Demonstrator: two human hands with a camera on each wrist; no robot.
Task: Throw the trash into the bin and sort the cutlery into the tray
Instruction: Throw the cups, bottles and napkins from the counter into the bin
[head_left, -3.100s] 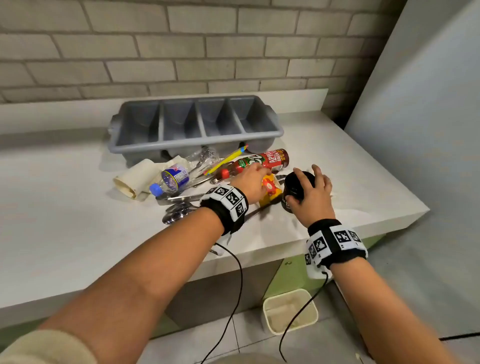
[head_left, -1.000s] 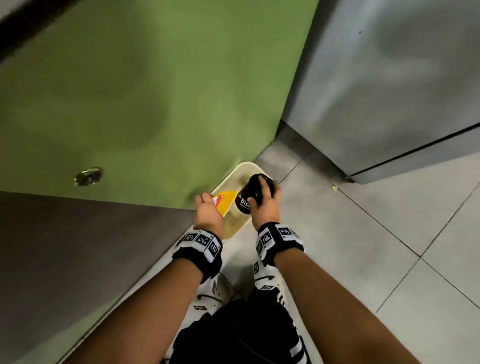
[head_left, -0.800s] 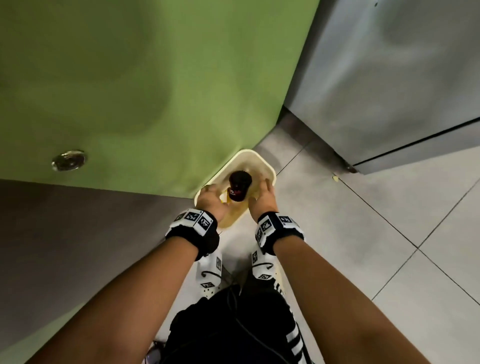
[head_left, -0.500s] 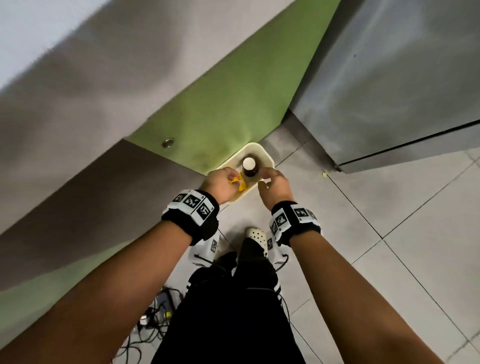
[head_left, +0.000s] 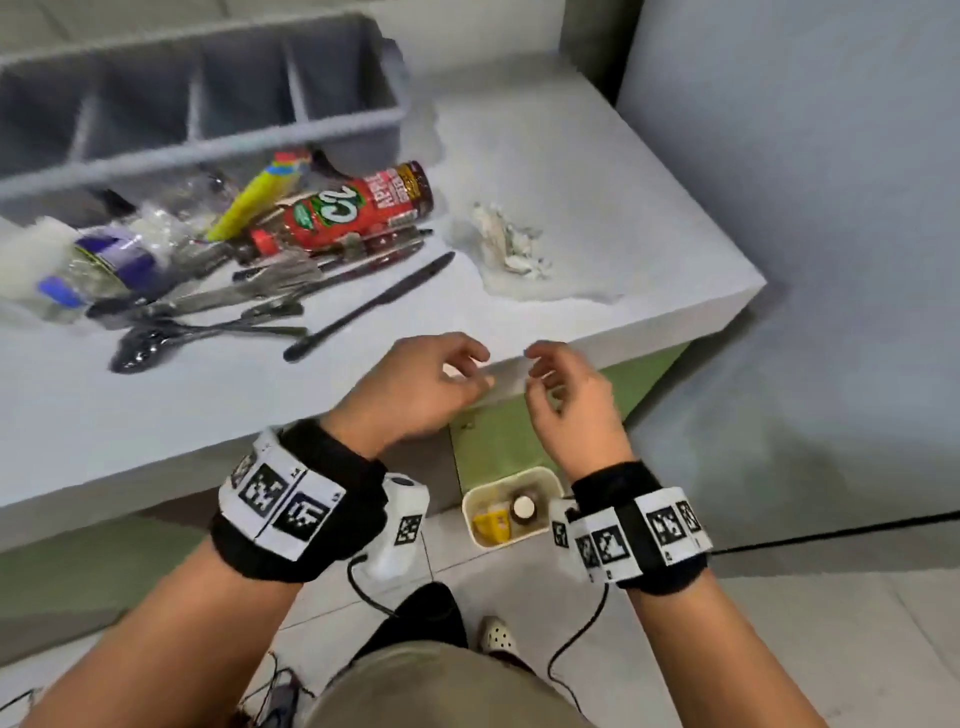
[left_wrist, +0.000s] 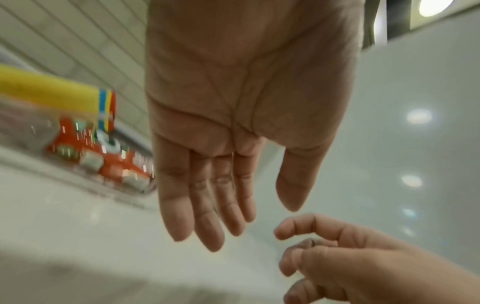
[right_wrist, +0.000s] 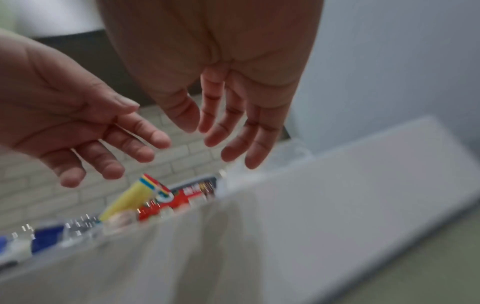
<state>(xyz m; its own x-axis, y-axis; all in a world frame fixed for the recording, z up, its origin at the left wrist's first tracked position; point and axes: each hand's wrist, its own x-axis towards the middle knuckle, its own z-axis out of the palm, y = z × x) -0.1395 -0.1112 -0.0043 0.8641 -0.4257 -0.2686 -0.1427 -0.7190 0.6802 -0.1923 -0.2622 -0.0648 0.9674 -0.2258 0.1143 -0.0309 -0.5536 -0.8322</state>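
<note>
Both hands are empty and relaxed at the counter's front edge, my left hand (head_left: 415, 384) beside my right hand (head_left: 566, 395). In the wrist views the left hand (left_wrist: 233, 164) and right hand (right_wrist: 221, 102) show bare palms. The cream bin (head_left: 511, 506) stands on the floor below, holding a yellow wrapper (head_left: 491, 525) and a dark cup (head_left: 522, 506). On the counter lie a red C2 bottle (head_left: 353, 208), a yellow wrapper tube (head_left: 260, 192), a crushed clear bottle with a blue cap (head_left: 98, 260), a crumpled tissue (head_left: 509, 244), a black knife (head_left: 369, 306) and several spoons and forks (head_left: 208, 312). The grey cutlery tray (head_left: 208, 140) sits behind them.
A grey panel (head_left: 805, 208) rises right of the counter (head_left: 571, 171). Green cabinet fronts (head_left: 498, 441) lie under the counter. Black cables (head_left: 571, 639) trail from my wrist bands over the tiled floor, near my shoes.
The yellow wrapper and dark cup have left my hands and lie in the bin. Both hands have risen from the bin to the counter edge, and my view has lifted to the counter.
</note>
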